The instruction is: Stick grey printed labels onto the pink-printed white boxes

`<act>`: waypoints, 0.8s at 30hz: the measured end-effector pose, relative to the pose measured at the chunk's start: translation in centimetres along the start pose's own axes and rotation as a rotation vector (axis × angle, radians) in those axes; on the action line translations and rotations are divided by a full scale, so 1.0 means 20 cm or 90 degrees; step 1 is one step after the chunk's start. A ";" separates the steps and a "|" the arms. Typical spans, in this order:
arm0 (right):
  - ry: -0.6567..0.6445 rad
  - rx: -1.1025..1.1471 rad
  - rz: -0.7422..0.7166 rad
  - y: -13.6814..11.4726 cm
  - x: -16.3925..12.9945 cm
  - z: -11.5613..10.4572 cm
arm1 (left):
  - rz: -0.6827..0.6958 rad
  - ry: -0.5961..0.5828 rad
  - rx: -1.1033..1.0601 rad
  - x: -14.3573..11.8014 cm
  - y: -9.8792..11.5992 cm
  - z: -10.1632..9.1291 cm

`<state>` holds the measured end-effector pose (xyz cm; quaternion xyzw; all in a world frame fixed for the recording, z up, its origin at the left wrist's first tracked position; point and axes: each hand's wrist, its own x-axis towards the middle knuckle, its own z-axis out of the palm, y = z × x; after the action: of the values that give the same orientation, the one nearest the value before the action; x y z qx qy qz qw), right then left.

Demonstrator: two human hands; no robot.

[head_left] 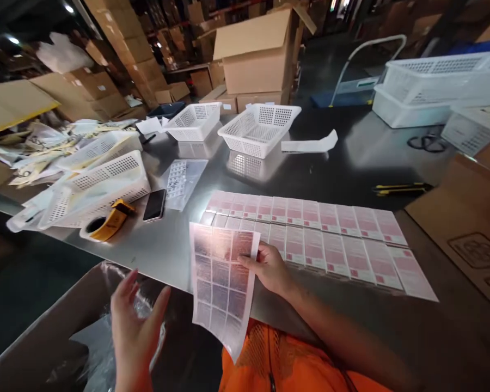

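Pinched at its right edge, a sheet of printed labels (222, 283) hangs from my right hand (271, 269), just over the front edge of the metal table. The sheet is divided into a grid of pinkish-brown rectangles and its lower end curls. My left hand (136, 326) is raised to the left of the sheet, fingers spread and nothing in it, above a box lined with clear plastic (102, 348). Behind my right hand, two rows of pink-and-white printed cards (314, 247) overlap on the table. The sheet hides part of the nearer row's left end.
At left are a phone (154, 205), a yellow tape dispenser (112, 222), a bag of labels (182, 182) and a white basket (106, 188). Farther back stand two white baskets (259, 130). To the right lie a yellow-black cutter (402, 189), scissors (427, 142) and a cardboard box (469, 228).
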<state>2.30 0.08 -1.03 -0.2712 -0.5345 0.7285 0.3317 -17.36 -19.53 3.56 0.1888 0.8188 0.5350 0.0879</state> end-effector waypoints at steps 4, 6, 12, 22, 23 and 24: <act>-0.015 -0.039 -0.009 0.00 -0.09 0.00 | 0.465 -0.197 0.129 0.07 0.40 0.32; 0.002 -0.060 -0.025 0.00 -0.12 -0.03 | 0.513 -0.407 0.147 0.09 0.52 0.47; 0.279 0.008 -0.236 -0.02 -0.15 -0.09 | 0.544 -0.678 0.311 0.11 0.60 0.69; 0.270 -0.050 -0.268 -0.05 -0.07 -0.09 | 0.652 -0.682 0.389 0.21 0.63 0.67; 0.262 -0.047 -0.261 -0.05 -0.07 -0.09 | 0.653 -0.685 0.387 0.22 0.64 0.67; 0.257 -0.024 -0.247 -0.05 -0.06 -0.09 | 0.651 -0.690 0.384 0.23 0.64 0.68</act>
<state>4.65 0.48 -0.47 -0.3093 -0.5134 0.5724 0.5596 -14.10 -1.68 9.91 0.7896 0.5834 0.0987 0.1623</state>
